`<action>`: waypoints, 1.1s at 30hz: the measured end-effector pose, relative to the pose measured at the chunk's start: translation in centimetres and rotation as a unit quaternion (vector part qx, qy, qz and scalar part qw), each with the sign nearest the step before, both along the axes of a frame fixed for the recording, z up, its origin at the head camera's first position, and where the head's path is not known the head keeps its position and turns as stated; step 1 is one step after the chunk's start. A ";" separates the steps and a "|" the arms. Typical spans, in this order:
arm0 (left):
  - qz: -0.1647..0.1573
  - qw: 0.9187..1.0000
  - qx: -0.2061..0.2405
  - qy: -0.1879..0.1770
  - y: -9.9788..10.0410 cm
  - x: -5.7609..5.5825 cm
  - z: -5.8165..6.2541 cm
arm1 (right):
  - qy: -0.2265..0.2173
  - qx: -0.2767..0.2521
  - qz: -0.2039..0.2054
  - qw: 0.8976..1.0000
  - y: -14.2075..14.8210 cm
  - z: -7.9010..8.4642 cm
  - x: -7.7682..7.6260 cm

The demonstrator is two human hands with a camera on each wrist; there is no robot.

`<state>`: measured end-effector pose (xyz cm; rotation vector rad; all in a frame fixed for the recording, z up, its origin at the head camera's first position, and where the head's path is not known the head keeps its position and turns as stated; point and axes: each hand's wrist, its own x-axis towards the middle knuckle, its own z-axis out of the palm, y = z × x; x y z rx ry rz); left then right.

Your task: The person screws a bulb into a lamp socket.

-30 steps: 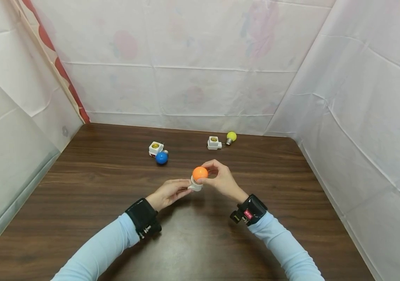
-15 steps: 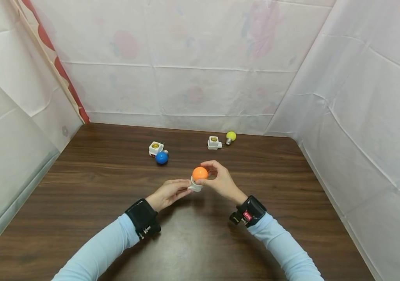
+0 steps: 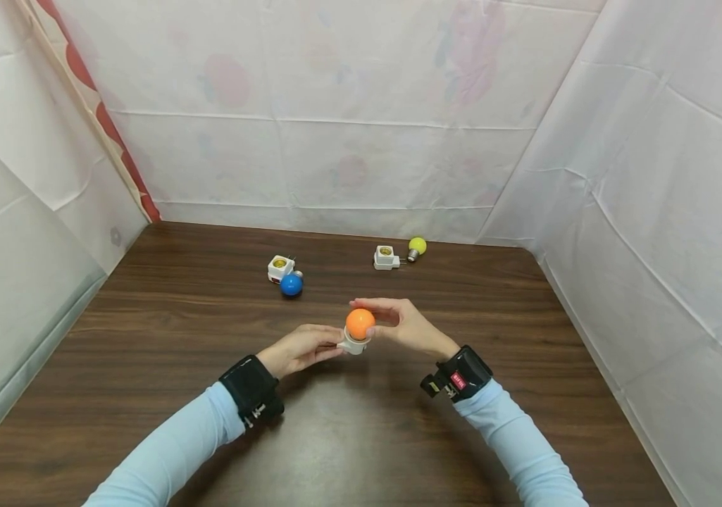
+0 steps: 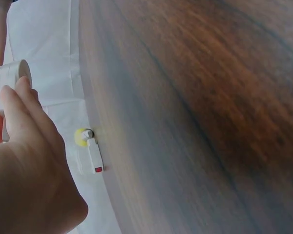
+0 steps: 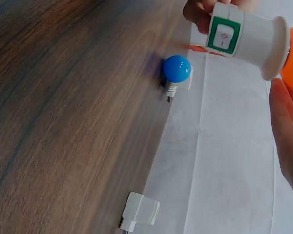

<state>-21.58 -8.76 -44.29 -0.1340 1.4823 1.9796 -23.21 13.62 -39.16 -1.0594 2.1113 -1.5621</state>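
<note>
My left hand [image 3: 301, 349] grips a white lamp socket [image 3: 353, 346] by its plug end, above the table. A rocker switch in a green frame shows on the socket's side [image 5: 251, 41] in the right wrist view. Seated over the socket's mouth is an orange light bulb [image 3: 359, 323], upright in the head view. My right hand [image 3: 413, 328] holds this bulb between the thumb on its near right side and fingers stretched along its far side. The bulb's base is hidden inside the socket rim.
On the brown table [image 3: 208, 282], a blue bulb [image 3: 291, 284] lies against a white socket [image 3: 279, 266] at the back left. Farther right, another white socket [image 3: 386, 258] sits beside a yellow bulb [image 3: 418, 246]. White cloth [image 3: 348, 162] hangs behind and along both sides.
My right fingers have slid round the orange bulb and straightened along its far side, the thumb shifting right. The bulb and socket are slightly lower in the head view and stand more upright.
</note>
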 end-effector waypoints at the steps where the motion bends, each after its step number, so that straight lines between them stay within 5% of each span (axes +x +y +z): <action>1: -0.003 1.000 -0.002 0.001 0.0 0.0 0.0 | -0.001 0.007 0.000 1.000 0.0 -0.1 0.0; 11: 0.023 1.000 0.003 0.000 0.1 0.1 -0.1 | 0.008 0.016 -0.019 1.000 0.0 -0.6 -0.2; 18: 0.038 0.999 0.007 0.003 0.0 0.0 -0.1 | 0.003 0.026 -0.067 0.997 -0.3 -0.8 -0.3; 26: 0.053 0.998 0.021 -0.004 0.2 0.2 0.0 | 0.010 0.035 -0.127 0.991 -1.1 1.1 1.2; 33: 0.062 0.998 0.032 -0.008 0.5 0.1 -0.1 | 0.013 0.019 -0.157 0.987 -1.7 1.3 1.6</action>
